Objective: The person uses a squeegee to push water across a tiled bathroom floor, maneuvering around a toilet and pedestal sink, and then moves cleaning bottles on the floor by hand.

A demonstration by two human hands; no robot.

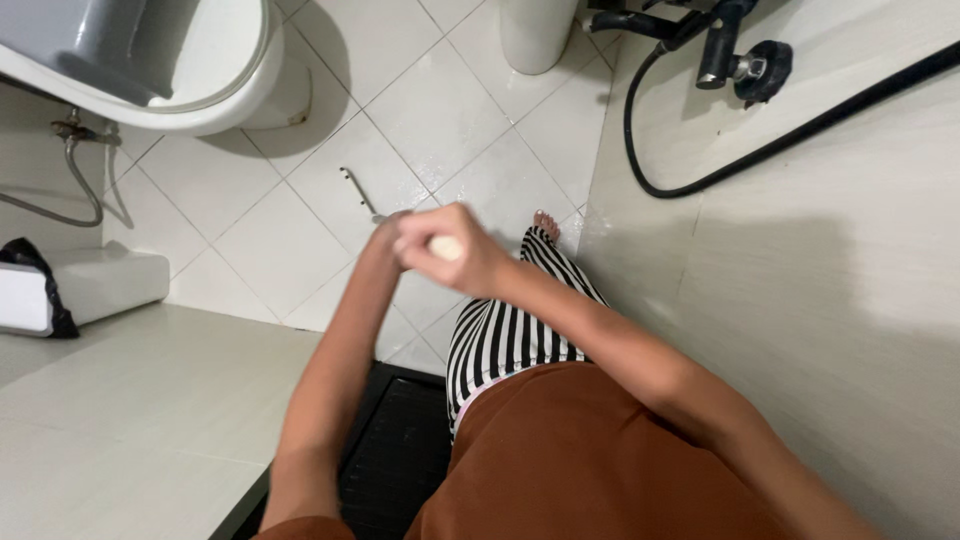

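Brown shirt aside, right hand (455, 250) fingers curl tight around a pale handle (446, 248), left hand (385, 240) pressed beside them; wet floor tiles (440, 120) beyond the fingertips could cause slipping.

Both hands raised together over tiled floor (440, 110), right hand (455, 250) closed round pale handle (446, 247), left hand (385, 240) touching it, blurred, toilet (225, 95) upper left, black hose (780, 140) on right wall, striped trouser leg (510, 335) and bare foot (546, 222) below.
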